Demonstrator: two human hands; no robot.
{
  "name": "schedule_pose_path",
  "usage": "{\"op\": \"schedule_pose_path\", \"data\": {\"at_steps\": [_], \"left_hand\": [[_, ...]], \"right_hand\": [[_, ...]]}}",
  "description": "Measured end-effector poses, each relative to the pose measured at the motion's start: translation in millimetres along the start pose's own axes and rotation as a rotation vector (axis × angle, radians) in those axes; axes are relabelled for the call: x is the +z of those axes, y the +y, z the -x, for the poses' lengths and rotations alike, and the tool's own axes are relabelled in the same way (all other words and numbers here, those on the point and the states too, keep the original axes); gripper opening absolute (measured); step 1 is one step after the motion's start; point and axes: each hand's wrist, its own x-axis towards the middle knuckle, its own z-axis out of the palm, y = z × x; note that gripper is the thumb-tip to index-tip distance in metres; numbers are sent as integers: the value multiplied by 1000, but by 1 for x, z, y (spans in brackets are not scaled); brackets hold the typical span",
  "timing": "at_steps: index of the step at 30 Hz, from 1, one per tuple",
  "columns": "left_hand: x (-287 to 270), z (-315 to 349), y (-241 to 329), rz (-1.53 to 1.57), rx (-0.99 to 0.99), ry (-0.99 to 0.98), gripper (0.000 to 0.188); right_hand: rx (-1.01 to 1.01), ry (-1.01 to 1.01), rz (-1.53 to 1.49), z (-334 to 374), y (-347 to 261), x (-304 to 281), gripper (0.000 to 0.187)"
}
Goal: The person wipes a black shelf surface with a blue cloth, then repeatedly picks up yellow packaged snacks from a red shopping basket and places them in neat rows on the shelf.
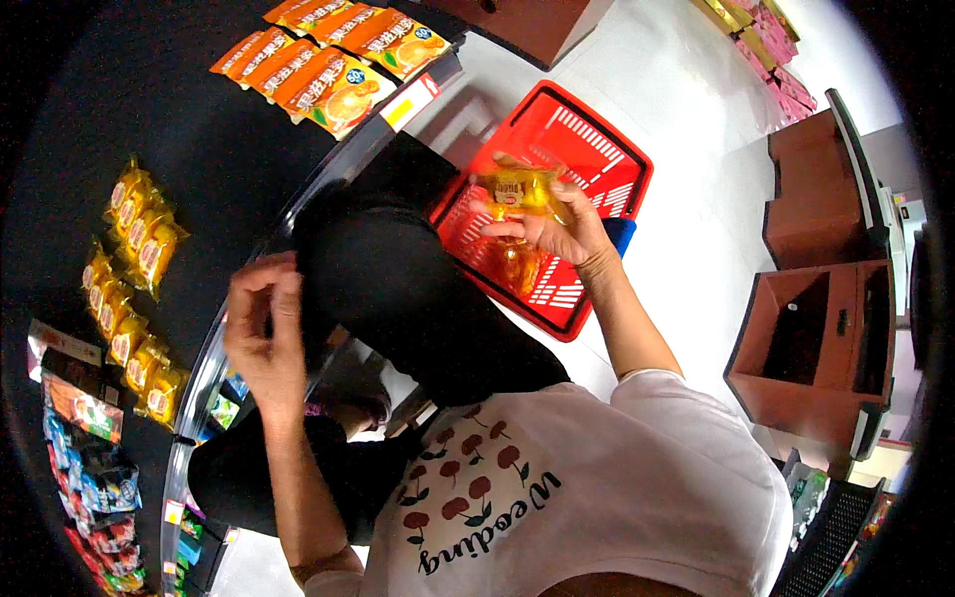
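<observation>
My right hand (557, 224) holds a small yellow-orange snack packet (517, 191) over a red plastic shopping basket (607, 159) that stands on the white floor. Another packet of the same kind (515, 264) lies inside the basket below my hand. My left hand (261, 328) is raised beside the dark shelf edge, fingers curled together with nothing visible in them. More small yellow packets (139, 224) hang in rows on the dark shelf to the left of that hand.
Orange snack bags (328, 85) lie on the upper shelf. Mixed colourful packets (95, 468) fill the lower left shelf. Brown wooden boxes (816, 338) stand on the floor at the right. My dark-clad knees (398, 289) are between the shelf and basket.
</observation>
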Motion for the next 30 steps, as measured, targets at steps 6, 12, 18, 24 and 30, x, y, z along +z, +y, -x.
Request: {"op": "schedule_pose_path", "data": {"at_steps": [6,12,18,24,30], "left_hand": [[14,15,50,-235,225,-80,64],[-2,28,65,-486,373,-86,73],[-26,52,48,-516,288,-11,64],[-43,70,37,-575,266,90,57],[-46,79,26,-524,140,277,60]], "right_hand": [[64,-280,-143,-26,13,96,98],[276,-430,-298,-33,58,150,89],[390,-383,-320,-41,95,165,95],[411,-375,-144,-47,109,160,79],[258,-410,112,-50,126,156,60]]}}
